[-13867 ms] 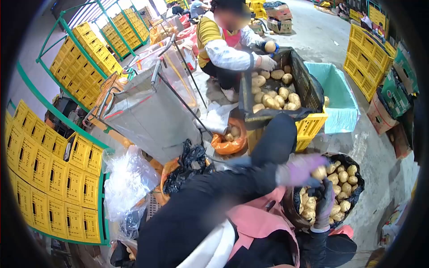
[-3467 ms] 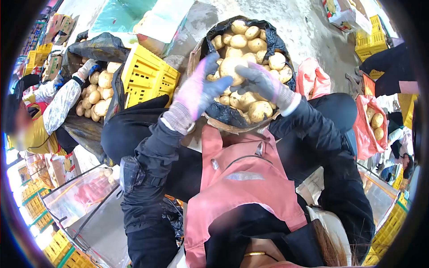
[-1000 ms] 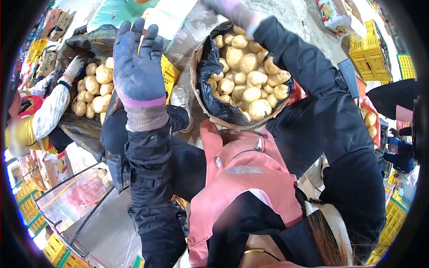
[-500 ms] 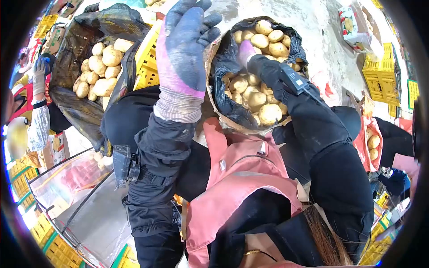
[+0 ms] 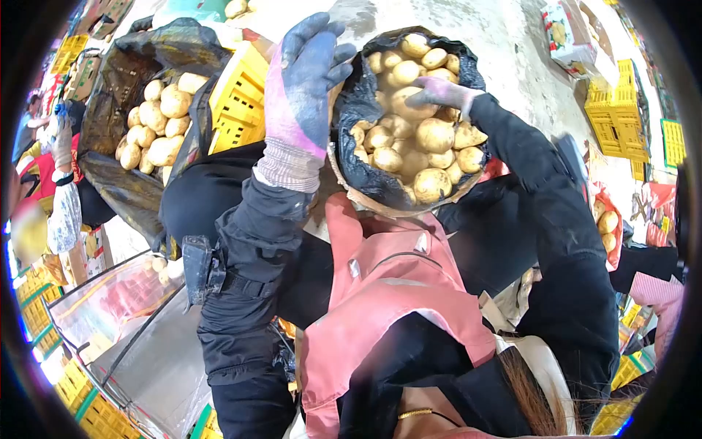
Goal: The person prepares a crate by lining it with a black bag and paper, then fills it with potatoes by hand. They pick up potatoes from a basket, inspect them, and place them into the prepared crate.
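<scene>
Here, potato under right hand.

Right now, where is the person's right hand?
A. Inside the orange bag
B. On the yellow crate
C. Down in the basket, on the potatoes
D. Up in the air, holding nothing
C: the gloved right hand reaches into the black-lined basket and rests on a potato in the pile, while the left hand is lifted beside the basket with fingers spread and nothing in its grip.
</scene>
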`<state>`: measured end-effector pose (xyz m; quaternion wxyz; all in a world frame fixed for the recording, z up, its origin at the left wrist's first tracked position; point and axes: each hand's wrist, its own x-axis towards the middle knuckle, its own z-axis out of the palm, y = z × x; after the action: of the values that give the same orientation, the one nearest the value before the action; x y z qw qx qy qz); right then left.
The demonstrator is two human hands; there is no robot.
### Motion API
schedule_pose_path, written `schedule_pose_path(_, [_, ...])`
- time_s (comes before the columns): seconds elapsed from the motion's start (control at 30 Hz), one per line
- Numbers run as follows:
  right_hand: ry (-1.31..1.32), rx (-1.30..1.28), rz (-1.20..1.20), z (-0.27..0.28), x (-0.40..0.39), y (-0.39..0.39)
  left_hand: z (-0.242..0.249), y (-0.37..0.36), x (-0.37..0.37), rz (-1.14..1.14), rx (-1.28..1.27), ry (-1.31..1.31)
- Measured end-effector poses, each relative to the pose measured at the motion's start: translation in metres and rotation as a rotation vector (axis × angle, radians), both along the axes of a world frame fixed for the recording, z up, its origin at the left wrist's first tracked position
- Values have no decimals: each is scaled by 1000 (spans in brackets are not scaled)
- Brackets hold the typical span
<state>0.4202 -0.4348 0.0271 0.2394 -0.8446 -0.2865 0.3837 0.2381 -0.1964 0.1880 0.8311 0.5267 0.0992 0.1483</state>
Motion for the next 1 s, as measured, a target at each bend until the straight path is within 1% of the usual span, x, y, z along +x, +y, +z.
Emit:
schedule_pose_path(0.03, [66, 77, -17, 10, 0, -8, -4, -3, 0, -10, -2, -6])
schedule_pose_path(0.1, [856, 619, -643, 75, -62, -7, -15, -11, -1, -106, 127, 108])
schedule_pose_path(0.13, [994, 726, -667, 77, -69, -10, -22, -19, -5, -146, 119, 147])
schedule_pose_path(0.17, [1132, 836, -686, 76, -72, -16, -19, -32, -10, -202, 180, 200])
schedule_pose_path(0.2, [1128, 888, -564, 64, -73, -26, -33, -40, -12, -265, 205, 244])
schedule_pose_path(0.23, [1166, 946, -553, 78, -86, -27, -48, -47, -14, -329, 232, 293])
schedule_pose_path(0.27, [1146, 975, -589, 82, -98, -28, -45, -57, -9, -429, 338, 307])
schedule_pose_path(0.3, [1127, 1003, -622, 85, -108, -26, -39, -60, -11, -516, 321, 370])
schedule_pose_path(0.33, [1059, 1084, -630, 87, -117, -21, -46, -63, -12, -468, 404, 285])
schedule_pose_path(0.37, [1062, 1101, -633, 92, -123, -22, -46, -66, -11, -423, 485, 198])
schedule_pose_path(0.4, [1107, 1136, -677, 98, -128, -25, -46, -66, -9, -434, 495, 201])
schedule_pose_path(0.43, [1154, 1168, -724, 103, -130, -29, -36, -67, -6, -451, 362, 213])
schedule_pose_path(0.47, [1163, 1111, -715, 105, -127, -35, -31, -68, -4, -466, 225, 227])
schedule_pose_path(0.5, [1165, 1115, -727, 105, -125, -41, -34, -66, 2, -454, 244, 287])
schedule_pose_path(0.57, [1307, 1118, -606, 105, -121, -50, -30, -62, 3, -426, 130, 482])
schedule_pose_path(0.63, [1317, 1119, -648, 99, -122, -52, -27, -66, 2, -431, 170, 450])
schedule_pose_path(0.7, [1468, 1234, -611, 94, -121, -54, -27, -67, 4, -418, 193, 421])
schedule_pose_path(0.73, [1469, 1234, -612, 95, -120, -53, -28, -66, 5, -419, 192, 422])
schedule_pose_path(0.8, [1371, 1135, -738, 102, -121, -51, -31, -63, 8, -453, 174, 456])
schedule_pose_path(0.83, [1375, 1133, -737, 105, -122, -50, -27, -67, 6, -451, 174, 459])
schedule_pose_path(0.9, [1146, 1031, -803, 109, -126, -48, -16, -76, 2, -460, 176, 293])
schedule_pose_path(0.93, [1147, 1031, -800, 109, -127, -46, -20, -75, 2, -501, 339, 297])
schedule_pose_path(0.97, [810, 911, -777, 109, -128, -43, -24, -75, 0, -498, 340, 296])
schedule_pose_path(1.0, [478, 781, -740, 108, -129, -40, -27, -77, -4, -509, 205, 327])
